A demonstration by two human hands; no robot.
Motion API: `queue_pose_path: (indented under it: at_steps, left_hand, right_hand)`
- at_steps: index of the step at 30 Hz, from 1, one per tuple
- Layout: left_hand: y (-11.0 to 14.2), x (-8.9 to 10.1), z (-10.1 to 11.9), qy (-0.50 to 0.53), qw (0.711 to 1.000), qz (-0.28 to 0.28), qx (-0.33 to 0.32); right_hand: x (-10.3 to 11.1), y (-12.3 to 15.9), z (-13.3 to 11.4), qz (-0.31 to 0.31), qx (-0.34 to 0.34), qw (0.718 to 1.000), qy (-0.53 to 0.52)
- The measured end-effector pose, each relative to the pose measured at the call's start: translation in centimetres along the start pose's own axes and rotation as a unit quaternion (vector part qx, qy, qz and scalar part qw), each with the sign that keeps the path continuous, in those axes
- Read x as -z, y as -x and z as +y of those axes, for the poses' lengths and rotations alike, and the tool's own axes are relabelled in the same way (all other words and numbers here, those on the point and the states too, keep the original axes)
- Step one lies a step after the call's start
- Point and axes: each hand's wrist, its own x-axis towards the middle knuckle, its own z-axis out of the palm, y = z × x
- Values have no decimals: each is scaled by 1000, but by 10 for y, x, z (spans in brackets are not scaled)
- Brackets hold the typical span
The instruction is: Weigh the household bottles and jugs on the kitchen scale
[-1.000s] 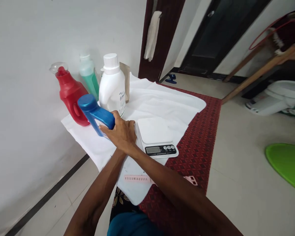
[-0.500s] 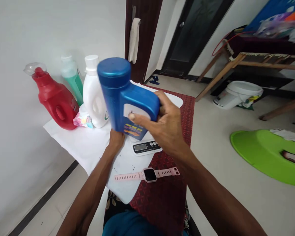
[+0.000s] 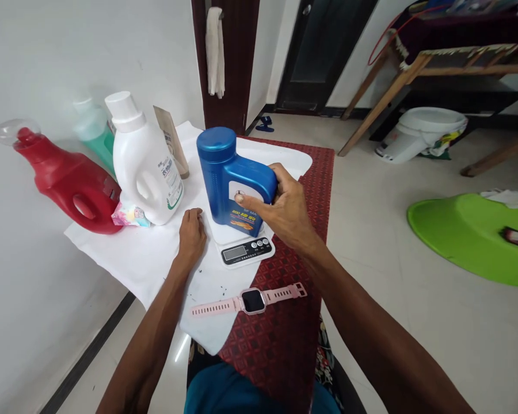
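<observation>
My right hand (image 3: 287, 210) grips a blue bottle (image 3: 218, 178) by its side handle, with the thumb across the label. The bottle is capped and stands nearly upright over a white kitchen scale (image 3: 227, 257). Its base appears to touch the weighing surface, and it covers most of the scale's top. The scale's display looks blank. Left of the scale, my left hand (image 3: 193, 234) rests on the white cloth (image 3: 155, 270) with its fingers curled together and nothing visible in them. A pink-strapped watch (image 3: 253, 301) lies in front of the scale.
Against the wall stand a red jug (image 3: 69, 178), a green bottle (image 3: 97, 135), a white detergent bottle (image 3: 149, 167), a beige tube (image 3: 171, 141) and a small colourful packet (image 3: 129, 213). A red patterned cover (image 3: 280, 339) lies under the cloth. A white bucket (image 3: 418, 135) and green tub (image 3: 466, 241) are right.
The blue bottle has come down onto the scale in my right hand. My left hand, previously partly hidden behind the bottle, now shows left of the scale. The view has shifted.
</observation>
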Motion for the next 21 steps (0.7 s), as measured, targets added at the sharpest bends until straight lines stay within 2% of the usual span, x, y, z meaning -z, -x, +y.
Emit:
queue_pose_path:
  at_steps: [3,7,10,12,14,16,21]
  left_hand:
    - [0,0,2,-4,1000,7,-3]
    - [-1,1,5,-16,1000,12,-6]
    - [-2,2,7,-21,1000,11,-5]
    - [-3,2,7,-23,1000,12,-5]
    - [-3,2,7,-25,1000,11,-7]
    - [-4,2,7,-28,1000,10,-8]
    - [-6,7,10,-36,999,-5,1]
  right_hand:
    - [3,-4,5,-26,6,999,-20]
    - [18,-5,11,-50,38,995,-80]
    - [30,3,17,27,45,991,-122]
    - [35,12,24,106,18,984,-139]
    - [36,22,31,149,-19,979,-140]
    - [34,29,37,133,-37,981,-134]
    - [17,28,31,30,-5,995,-93]
